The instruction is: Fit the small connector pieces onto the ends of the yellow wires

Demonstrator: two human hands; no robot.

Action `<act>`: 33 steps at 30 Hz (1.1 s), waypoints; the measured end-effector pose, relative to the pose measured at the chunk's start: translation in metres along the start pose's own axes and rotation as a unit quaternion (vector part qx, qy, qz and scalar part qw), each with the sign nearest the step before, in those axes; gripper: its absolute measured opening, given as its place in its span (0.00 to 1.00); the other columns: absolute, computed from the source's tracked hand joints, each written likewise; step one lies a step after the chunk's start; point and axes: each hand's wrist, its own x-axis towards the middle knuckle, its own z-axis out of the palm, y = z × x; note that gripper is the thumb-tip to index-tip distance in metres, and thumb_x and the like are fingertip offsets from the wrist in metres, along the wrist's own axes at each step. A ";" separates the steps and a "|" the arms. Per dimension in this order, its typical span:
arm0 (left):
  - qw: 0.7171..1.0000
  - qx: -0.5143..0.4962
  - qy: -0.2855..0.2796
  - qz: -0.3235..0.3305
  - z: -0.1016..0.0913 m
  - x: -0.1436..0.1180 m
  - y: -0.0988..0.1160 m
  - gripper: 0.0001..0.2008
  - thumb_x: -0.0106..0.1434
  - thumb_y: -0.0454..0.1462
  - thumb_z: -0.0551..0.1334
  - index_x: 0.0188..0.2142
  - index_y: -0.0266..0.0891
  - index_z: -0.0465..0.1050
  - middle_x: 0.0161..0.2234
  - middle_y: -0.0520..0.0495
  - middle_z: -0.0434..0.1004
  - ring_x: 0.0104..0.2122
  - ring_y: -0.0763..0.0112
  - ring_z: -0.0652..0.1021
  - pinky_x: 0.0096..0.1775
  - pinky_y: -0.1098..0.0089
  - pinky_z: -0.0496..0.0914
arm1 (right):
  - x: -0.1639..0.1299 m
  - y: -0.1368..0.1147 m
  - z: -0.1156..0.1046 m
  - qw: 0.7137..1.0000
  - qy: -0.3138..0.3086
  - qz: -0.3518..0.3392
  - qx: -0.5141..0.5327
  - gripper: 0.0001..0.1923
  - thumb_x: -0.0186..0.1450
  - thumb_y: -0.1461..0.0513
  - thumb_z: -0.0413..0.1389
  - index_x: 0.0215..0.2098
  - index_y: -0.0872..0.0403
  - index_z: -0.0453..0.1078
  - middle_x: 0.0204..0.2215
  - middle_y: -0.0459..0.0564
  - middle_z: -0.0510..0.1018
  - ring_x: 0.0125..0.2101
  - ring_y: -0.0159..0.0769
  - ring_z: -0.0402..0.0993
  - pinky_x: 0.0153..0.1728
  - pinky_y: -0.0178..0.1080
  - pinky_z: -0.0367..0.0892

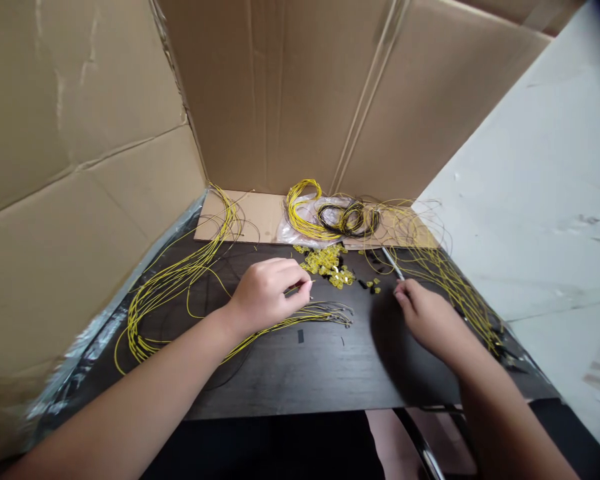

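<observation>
Over the middle of the dark table, my left hand (273, 293) pinches a thin yellow wire (313, 281), whose tip pokes out past the thumb. Below that hand lies a bundle of yellow wires (280, 323) with dark ends fanned to the right. My right hand (425, 313) is closed around a slim grey, pen-like tool (393, 263) that points up and away to the left. Between the hands, a little farther back, sits a heap of small yellow clear pieces (325, 260) mixed with small black pieces (364, 284).
Coiled yellow wire (295, 210) and black wire (353, 220) rest on a plastic bag (287, 233) at the back. Loose yellow wires (445, 273) spread along the right, with more loops (140, 313) at left. Cardboard walls (290, 100) rise behind and at left; a white wall (545, 200) stands right.
</observation>
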 end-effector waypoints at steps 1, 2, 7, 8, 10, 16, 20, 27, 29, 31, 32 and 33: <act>1.000 0.001 -0.001 0.000 0.000 0.000 0.000 0.06 0.62 0.32 0.61 0.28 0.36 0.74 0.26 0.50 0.75 0.27 0.73 0.74 0.33 0.69 0.69 | -0.001 -0.001 0.009 1.000 -0.008 -0.008 0.010 0.07 0.69 0.62 0.45 0.34 0.52 0.63 0.36 0.58 0.79 0.39 0.51 0.78 0.37 0.46 0.68; 1.000 0.001 -0.002 0.001 0.000 0.000 0.000 0.06 0.62 0.32 0.61 0.28 0.36 0.74 0.26 0.51 0.75 0.27 0.73 0.74 0.33 0.69 0.69 | 0.001 -0.002 0.018 1.000 -0.011 -0.018 0.019 0.08 0.69 0.63 0.44 0.33 0.52 0.62 0.40 0.61 0.78 0.46 0.53 0.76 0.42 0.48 0.68; 1.000 0.006 0.004 0.008 -0.002 0.000 0.000 0.06 0.62 0.32 0.61 0.29 0.36 0.74 0.26 0.51 0.75 0.27 0.73 0.74 0.33 0.69 0.69 | 0.028 -0.005 0.041 0.997 0.005 -0.044 0.069 0.08 0.68 0.65 0.43 0.34 0.53 0.62 0.52 0.66 0.73 0.67 0.50 0.55 0.58 0.50 0.62; 1.000 0.008 0.004 0.009 -0.002 0.000 0.000 0.06 0.62 0.32 0.61 0.29 0.36 0.74 0.25 0.51 0.75 0.27 0.73 0.74 0.33 0.69 0.69 | 0.034 -0.004 0.042 0.996 0.010 -0.044 0.080 0.08 0.69 0.64 0.43 0.35 0.53 0.62 0.51 0.65 0.73 0.67 0.50 0.54 0.58 0.49 0.63; 1.000 0.009 0.002 0.009 -0.002 -0.001 0.000 0.06 0.62 0.32 0.61 0.29 0.36 0.74 0.25 0.51 0.75 0.27 0.73 0.73 0.33 0.69 0.69 | 0.044 -0.003 0.043 0.994 0.025 -0.044 0.101 0.07 0.69 0.63 0.43 0.35 0.52 0.61 0.51 0.64 0.73 0.67 0.49 0.54 0.58 0.50 0.62; 1.000 0.015 -0.009 0.011 -0.002 -0.002 0.001 0.06 0.62 0.32 0.61 0.29 0.36 0.73 0.26 0.51 0.75 0.27 0.73 0.74 0.34 0.69 0.70 | 0.072 -0.004 0.052 0.984 0.077 -0.026 0.159 0.08 0.68 0.60 0.41 0.37 0.52 0.61 0.48 0.63 0.74 0.63 0.48 0.60 0.59 0.52 0.60; 1.000 0.017 -0.005 0.011 -0.002 -0.001 0.000 0.06 0.62 0.32 0.61 0.29 0.36 0.73 0.26 0.51 0.76 0.27 0.72 0.74 0.34 0.69 0.70 | 0.082 -0.015 0.060 0.979 0.079 -0.038 0.184 0.09 0.67 0.59 0.42 0.37 0.52 0.61 0.48 0.63 0.74 0.59 0.48 0.65 0.57 0.51 0.61; 1.000 0.001 -0.002 -0.006 -0.003 0.001 0.000 0.07 0.64 0.33 0.59 0.29 0.37 0.73 0.25 0.51 0.74 0.26 0.74 0.72 0.32 0.70 0.67 | 0.076 -0.044 0.063 0.974 0.086 -0.081 0.194 0.10 0.69 0.58 0.41 0.38 0.53 0.62 0.52 0.61 0.74 0.54 0.43 0.70 0.53 0.46 0.65; 1.000 -0.005 -0.003 -0.015 -0.003 0.001 0.000 0.08 0.65 0.33 0.59 0.29 0.37 0.73 0.25 0.52 0.73 0.26 0.75 0.71 0.32 0.70 0.66 | 0.071 -0.050 0.054 0.975 0.089 -0.095 0.181 0.10 0.69 0.59 0.43 0.37 0.53 0.64 0.49 0.60 0.75 0.53 0.44 0.70 0.52 0.46 0.65; 1.000 -0.012 -0.005 -0.020 -0.003 0.001 0.001 0.08 0.65 0.34 0.59 0.30 0.37 0.73 0.25 0.52 0.73 0.26 0.75 0.71 0.31 0.70 0.66 | 0.063 -0.057 0.039 0.976 0.096 -0.110 0.163 0.08 0.68 0.60 0.46 0.37 0.53 0.66 0.45 0.60 0.77 0.51 0.46 0.72 0.51 0.46 0.65; 1.000 -0.016 -0.005 -0.022 -0.003 0.002 0.001 0.08 0.66 0.34 0.59 0.30 0.37 0.73 0.26 0.51 0.73 0.26 0.75 0.71 0.31 0.70 0.66 | 0.059 -0.061 0.031 0.976 0.102 -0.117 0.155 0.07 0.67 0.61 0.48 0.37 0.54 0.67 0.43 0.59 0.78 0.48 0.46 0.73 0.50 0.45 0.64; 0.999 -0.020 -0.005 -0.024 -0.003 0.002 0.002 0.08 0.66 0.34 0.59 0.30 0.37 0.73 0.26 0.51 0.73 0.26 0.75 0.71 0.32 0.70 0.66 | 0.054 -0.066 0.022 0.975 0.108 -0.123 0.149 0.07 0.67 0.61 0.49 0.38 0.53 0.68 0.41 0.57 0.78 0.45 0.45 0.74 0.48 0.44 0.65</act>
